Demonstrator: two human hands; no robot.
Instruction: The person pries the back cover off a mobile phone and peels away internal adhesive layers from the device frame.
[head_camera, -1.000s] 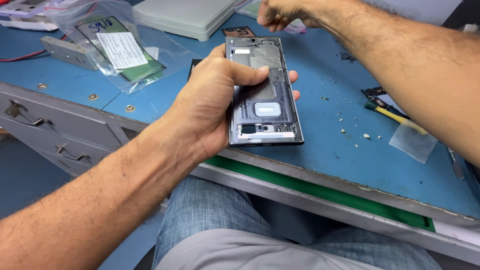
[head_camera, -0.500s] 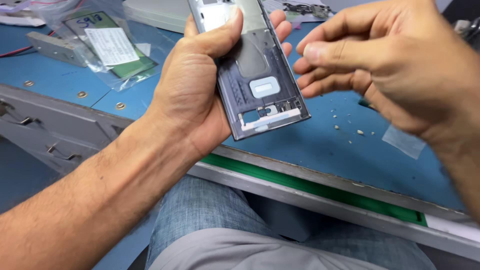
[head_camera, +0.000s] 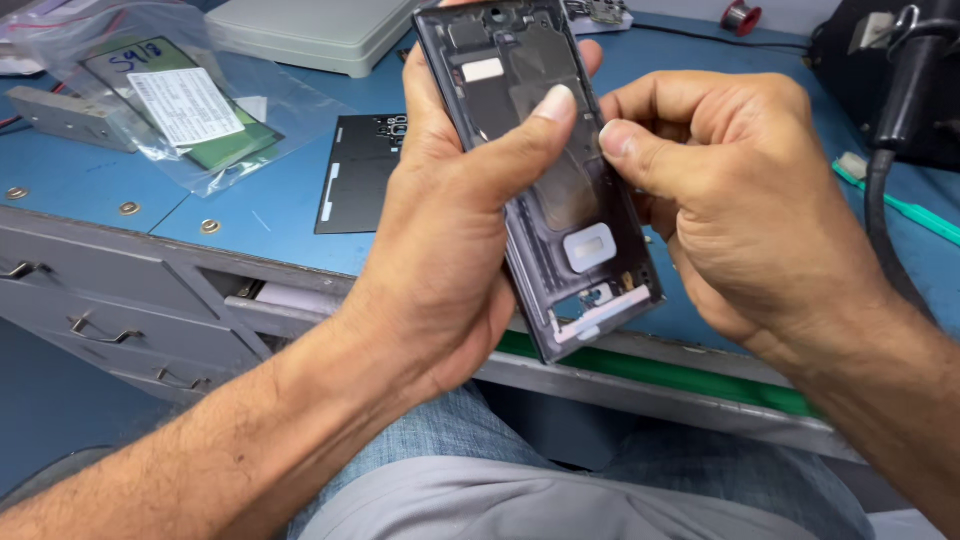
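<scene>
Left hand (head_camera: 455, 240): wrapped around dark phone frame (head_camera: 545, 170), thumb pressed across its open inner face, frame tilted, held above the bench edge. Right hand (head_camera: 735, 205): fingers curled, thumb and forefinger pinched together just beside the frame's right edge; anything between them too small to tell. Blue workbench (head_camera: 90, 195) beneath both hands. Beyond left hand: clear plastic bag (head_camera: 190, 115); black flat panel (head_camera: 355, 175) closer.
</scene>
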